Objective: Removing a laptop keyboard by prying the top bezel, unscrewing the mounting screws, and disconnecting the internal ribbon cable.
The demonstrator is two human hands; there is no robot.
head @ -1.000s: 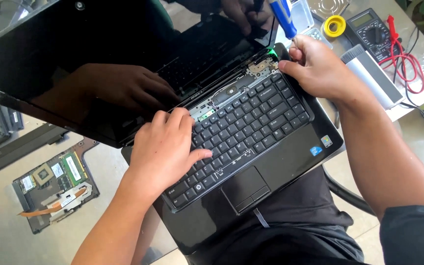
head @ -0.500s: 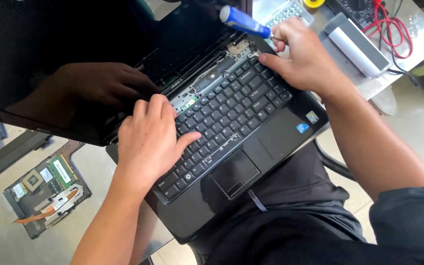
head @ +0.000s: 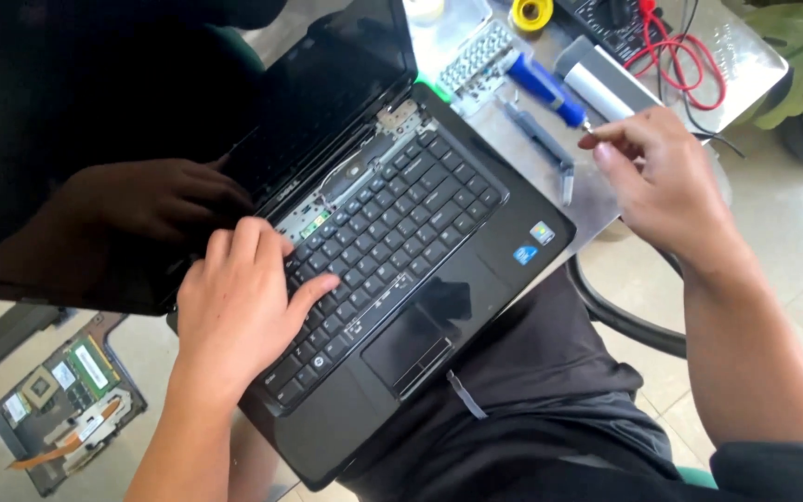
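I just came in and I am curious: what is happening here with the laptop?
A person sits with an open black laptop on the lap. The left hand rests on the left part of its keyboard, where the strip above the keys looks removed. The right hand hovers over the metal table, fingertips pinched near a blue-handled screwdriver lying there. A bare circuit board lies on the floor.

We see the laptop's dark, glossy screen (head: 141, 139) at ten o'clock, switched off and mirroring a hand. Two small square stickers (head: 533, 244), bluish, sit on its palm rest toward three o'clock.
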